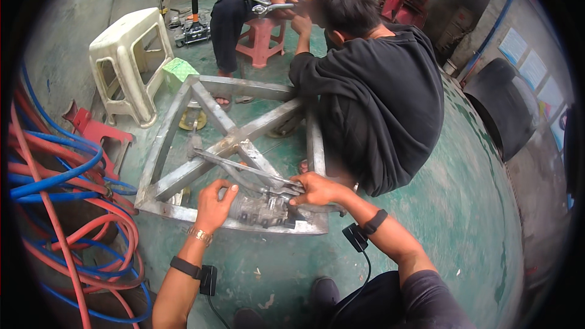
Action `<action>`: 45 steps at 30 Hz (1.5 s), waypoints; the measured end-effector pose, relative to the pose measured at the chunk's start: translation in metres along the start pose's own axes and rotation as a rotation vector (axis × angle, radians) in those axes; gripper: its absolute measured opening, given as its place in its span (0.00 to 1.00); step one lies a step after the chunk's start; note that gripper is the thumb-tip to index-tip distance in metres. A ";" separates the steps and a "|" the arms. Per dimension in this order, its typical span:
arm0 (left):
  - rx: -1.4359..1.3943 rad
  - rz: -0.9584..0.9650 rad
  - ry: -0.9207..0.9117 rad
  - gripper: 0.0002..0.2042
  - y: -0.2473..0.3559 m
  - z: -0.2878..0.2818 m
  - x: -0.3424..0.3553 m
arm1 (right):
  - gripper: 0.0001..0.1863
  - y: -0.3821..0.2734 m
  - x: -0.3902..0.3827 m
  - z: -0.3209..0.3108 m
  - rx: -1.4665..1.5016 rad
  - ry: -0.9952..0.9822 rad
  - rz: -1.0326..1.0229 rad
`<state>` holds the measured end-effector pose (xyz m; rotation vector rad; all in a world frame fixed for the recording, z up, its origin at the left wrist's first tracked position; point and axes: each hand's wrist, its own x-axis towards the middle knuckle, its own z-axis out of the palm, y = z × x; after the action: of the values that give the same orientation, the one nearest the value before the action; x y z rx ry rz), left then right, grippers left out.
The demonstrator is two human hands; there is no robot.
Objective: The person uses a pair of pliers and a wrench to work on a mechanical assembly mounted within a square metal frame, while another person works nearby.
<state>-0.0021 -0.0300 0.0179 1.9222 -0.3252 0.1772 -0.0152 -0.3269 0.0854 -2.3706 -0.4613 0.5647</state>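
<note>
Right grip holding a metal bar by its end, left grip loosely parted, grey mechanical part between them

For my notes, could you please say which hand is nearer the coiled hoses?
Left: the left hand is right of the hoses, apart; the right hand is farther right.

Left of a square cream plastic stool rises a flat grey wall; beneath it spreads smooth green floor; rightward, a low red plastic stool.
</note>
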 end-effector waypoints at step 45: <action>0.044 -0.040 -0.039 0.19 0.006 -0.004 0.001 | 0.22 0.018 0.006 0.008 0.092 -0.006 -0.035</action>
<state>-0.0027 -0.0285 0.0254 1.9765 -0.3109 0.1209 -0.0111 -0.3326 0.0663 -2.2695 -0.4690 0.5650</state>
